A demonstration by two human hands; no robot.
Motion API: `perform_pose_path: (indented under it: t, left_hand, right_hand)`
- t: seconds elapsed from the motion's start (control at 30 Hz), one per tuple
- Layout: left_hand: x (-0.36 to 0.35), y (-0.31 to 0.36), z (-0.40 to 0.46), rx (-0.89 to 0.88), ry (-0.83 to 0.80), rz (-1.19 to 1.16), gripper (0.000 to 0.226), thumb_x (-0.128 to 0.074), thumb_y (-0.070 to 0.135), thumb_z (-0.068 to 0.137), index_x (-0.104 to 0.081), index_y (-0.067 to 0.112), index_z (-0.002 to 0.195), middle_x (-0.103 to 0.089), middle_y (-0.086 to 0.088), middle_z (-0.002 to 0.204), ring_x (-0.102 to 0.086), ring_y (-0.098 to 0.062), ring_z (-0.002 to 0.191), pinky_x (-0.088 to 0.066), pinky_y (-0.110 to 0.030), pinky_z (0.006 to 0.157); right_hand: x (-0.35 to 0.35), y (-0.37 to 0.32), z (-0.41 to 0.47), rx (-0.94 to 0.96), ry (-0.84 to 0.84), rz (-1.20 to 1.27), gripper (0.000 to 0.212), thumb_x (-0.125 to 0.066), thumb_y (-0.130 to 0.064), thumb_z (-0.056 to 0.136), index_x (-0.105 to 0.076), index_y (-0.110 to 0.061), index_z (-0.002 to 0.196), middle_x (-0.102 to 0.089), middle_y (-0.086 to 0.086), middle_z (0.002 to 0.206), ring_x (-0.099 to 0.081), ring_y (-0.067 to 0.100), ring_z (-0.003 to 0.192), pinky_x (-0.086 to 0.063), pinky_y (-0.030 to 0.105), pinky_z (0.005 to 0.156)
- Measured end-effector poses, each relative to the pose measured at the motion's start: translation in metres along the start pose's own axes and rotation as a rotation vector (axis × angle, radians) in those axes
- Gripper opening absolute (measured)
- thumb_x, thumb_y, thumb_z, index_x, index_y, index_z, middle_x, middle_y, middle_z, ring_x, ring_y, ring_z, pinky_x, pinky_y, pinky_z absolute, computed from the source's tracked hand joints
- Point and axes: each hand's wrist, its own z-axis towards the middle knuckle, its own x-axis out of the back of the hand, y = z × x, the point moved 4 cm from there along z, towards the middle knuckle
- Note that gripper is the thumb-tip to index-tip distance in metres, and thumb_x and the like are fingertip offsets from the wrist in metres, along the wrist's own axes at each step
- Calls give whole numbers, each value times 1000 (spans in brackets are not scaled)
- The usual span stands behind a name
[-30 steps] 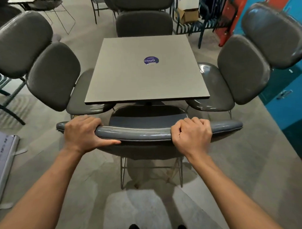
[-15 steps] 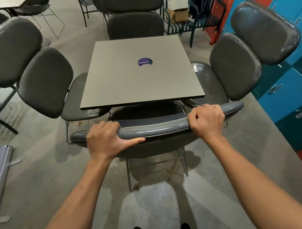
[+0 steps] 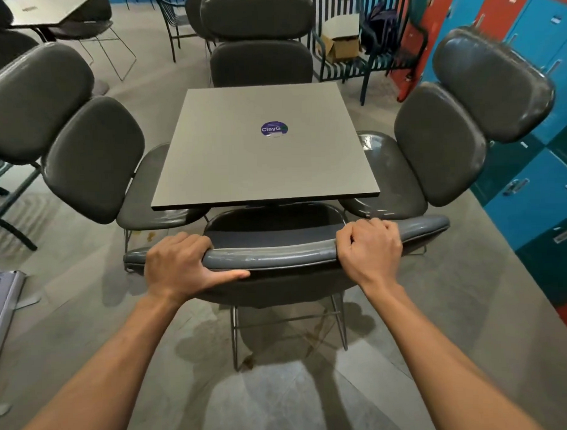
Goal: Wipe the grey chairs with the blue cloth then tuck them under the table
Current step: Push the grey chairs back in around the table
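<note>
A square grey table (image 3: 242, 171) with a round purple sticker stands in front of me. The near grey chair (image 3: 290, 254) faces it, its seat partly under the tabletop. My left hand (image 3: 184, 266) grips the top edge of its backrest at the left, thumb along the rear face. My right hand (image 3: 370, 250) grips the same edge at the right, fingers curled over it. Three more grey chairs sit at the table: one on the left (image 3: 90, 157), one on the right (image 3: 440, 145), one at the far side (image 3: 260, 61). No blue cloth is in view.
Blue, teal and red lockers (image 3: 538, 180) line the right side. A dark metal bench with a cardboard box (image 3: 340, 36) stands at the back right. Another table and chairs (image 3: 43, 14) are at the back left. A white board (image 3: 2, 298) lies on the floor, left.
The near chair's backrest has swung back from a tilt to level and square with the table. Both hands keep their grip on its top edge; my view has shifted.
</note>
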Motion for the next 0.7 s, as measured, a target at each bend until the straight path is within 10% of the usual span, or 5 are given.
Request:
perform_pose_path:
  t: [0.7]
  left_hand:
    - [-3,-32,13,-2,-47,27,81,-42,97,72,-61,18,70,-64,-3,66,-61,-26,63,-41,-34,58]
  right_hand:
    - [-18,-29,10,-31,-114,-135,39,-44,-30,92,-66,-18,63,-66,-2,67,-54,21,68,-37,40,77]
